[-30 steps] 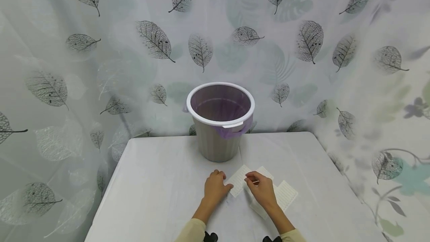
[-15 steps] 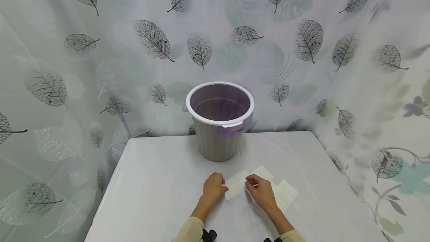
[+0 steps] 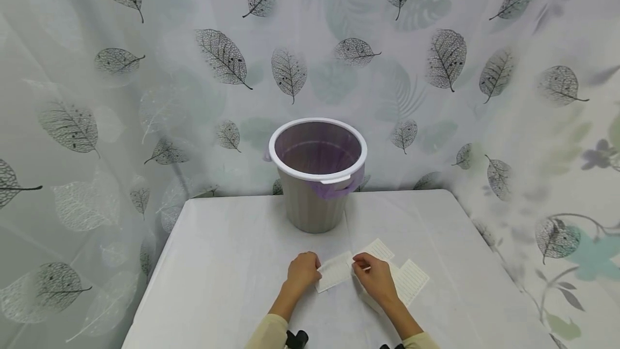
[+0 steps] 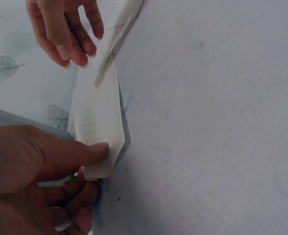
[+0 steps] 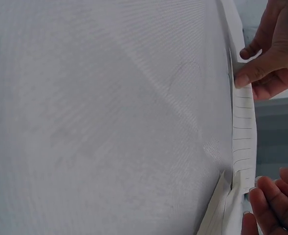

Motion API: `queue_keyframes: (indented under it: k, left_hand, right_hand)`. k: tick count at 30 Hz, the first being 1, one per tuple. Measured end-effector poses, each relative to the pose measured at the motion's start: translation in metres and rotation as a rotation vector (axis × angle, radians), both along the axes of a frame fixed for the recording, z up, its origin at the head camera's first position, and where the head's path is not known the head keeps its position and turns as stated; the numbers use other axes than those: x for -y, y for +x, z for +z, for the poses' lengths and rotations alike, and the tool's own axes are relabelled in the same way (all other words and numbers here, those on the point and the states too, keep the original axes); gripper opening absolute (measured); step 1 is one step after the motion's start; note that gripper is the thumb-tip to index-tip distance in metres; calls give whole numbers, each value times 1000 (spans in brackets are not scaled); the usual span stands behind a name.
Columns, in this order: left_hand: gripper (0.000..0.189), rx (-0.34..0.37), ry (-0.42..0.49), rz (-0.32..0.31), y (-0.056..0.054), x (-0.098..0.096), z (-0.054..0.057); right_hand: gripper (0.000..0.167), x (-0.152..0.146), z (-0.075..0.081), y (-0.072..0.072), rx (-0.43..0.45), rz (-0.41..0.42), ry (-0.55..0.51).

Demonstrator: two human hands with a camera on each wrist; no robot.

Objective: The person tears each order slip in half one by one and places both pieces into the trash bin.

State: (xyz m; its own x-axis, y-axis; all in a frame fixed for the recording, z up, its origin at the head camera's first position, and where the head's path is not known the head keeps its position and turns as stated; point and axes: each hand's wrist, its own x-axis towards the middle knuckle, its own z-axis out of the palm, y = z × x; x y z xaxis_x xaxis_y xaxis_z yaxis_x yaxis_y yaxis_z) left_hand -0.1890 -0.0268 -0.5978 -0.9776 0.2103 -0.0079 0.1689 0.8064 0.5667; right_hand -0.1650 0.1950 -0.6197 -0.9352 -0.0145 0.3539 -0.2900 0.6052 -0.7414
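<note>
My left hand (image 3: 302,271) pinches the near left corner of a lined sheet of paper (image 3: 335,272), thumb on top and fingers beneath, as the left wrist view shows. The sheet (image 4: 102,110) bends slightly, its held end raised from the table. At the sheet's other end is my right hand (image 3: 375,279), its fingers loosely curled. In the left wrist view the right hand's fingertips (image 4: 88,50) hang beside the paper, holding nothing. More lined paper (image 3: 379,249) lies just beyond the right hand, and another lined piece (image 3: 410,280) sits to its right, partly hidden by the wrist.
A grey bin (image 3: 312,206) with a white rim (image 3: 276,158) stands behind the hands, near the back of the table. A purple bag (image 3: 334,192) lines it and hangs over the front. A leaf-patterned curtain (image 3: 194,112) surrounds the white-covered table (image 3: 218,263).
The left hand has moved slightly left and nearer, and the lined sheet has turned and shifted towards me with it. My right hand has hardly moved.
</note>
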Motion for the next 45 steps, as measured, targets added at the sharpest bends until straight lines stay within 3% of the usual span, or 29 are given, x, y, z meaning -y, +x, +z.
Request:
queue_keyframes:
  k: [5, 15, 21, 26, 31, 36, 45]
  left_hand:
    - [24, 21, 74, -29, 3, 5, 4]
    - [18, -2, 107, -62, 0, 9, 11]
    - [7, -35, 118, -105, 0, 14, 23]
    - [5, -88, 135, -134, -1, 20, 38]
    - [4, -137, 212, -160, 0, 27, 58]
    - [5, -185, 285, -174, 2, 31, 75]
    - [3, -229, 313, -199, 0, 37, 84]
  right_hand:
    - [15, 0, 1, -1, 23, -6, 1]
    - [16, 3, 4, -1, -8, 5, 15]
    - [31, 4, 7, 0, -173, 34, 122]
    - [47, 5, 19, -2, -288, 97, 209]
    - [48, 5, 38, -7, -337, 140, 156]
    - [40, 4, 55, -11, -323, 161, 105]
    - [28, 4, 72, -10, -328, 216, 45]
